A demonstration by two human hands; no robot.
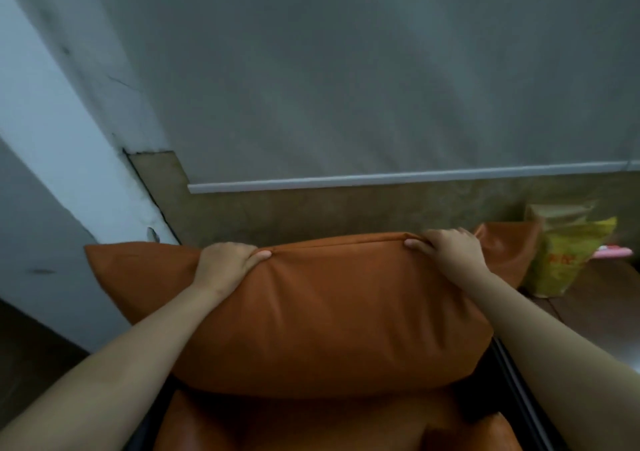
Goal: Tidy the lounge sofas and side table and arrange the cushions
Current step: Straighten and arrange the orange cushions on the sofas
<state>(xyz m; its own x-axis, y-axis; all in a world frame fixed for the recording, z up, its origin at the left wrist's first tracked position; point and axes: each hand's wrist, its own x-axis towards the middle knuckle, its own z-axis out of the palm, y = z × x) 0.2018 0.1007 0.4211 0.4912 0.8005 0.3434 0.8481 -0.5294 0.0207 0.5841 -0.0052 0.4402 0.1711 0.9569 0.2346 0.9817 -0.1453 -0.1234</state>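
Along the top seam of the large orange cushion [329,312], the fingers [242,247] of both hands hook over the far edge, tips hidden behind it, thumbs pressed on the near face. The leather puckers under each grip. Left hand [227,263] clamps the seam left of its middle; right hand [446,251] clamps it near the right corner. Both forearms are bare.

Cushion position: upright on its long edge, lower edge resting on the orange seat pad [311,423] of the sofa.

Containers: one yellow bag [561,260], standing on the brown side table [595,298], top crumpled; contents cannot be made out. One pink object [613,251] lies just beyond it, too blurred to identify.

Count: two loose orange cushions, one seat pad, one bag. The second cushion [505,246] stands behind the right hand, against the bag.

Edges: the held cushion's left corner juts past the seat toward the pale wall [52,191]. A black frame rail [512,374] separates seat from table. Open grey wall [346,69] lies beyond the seam
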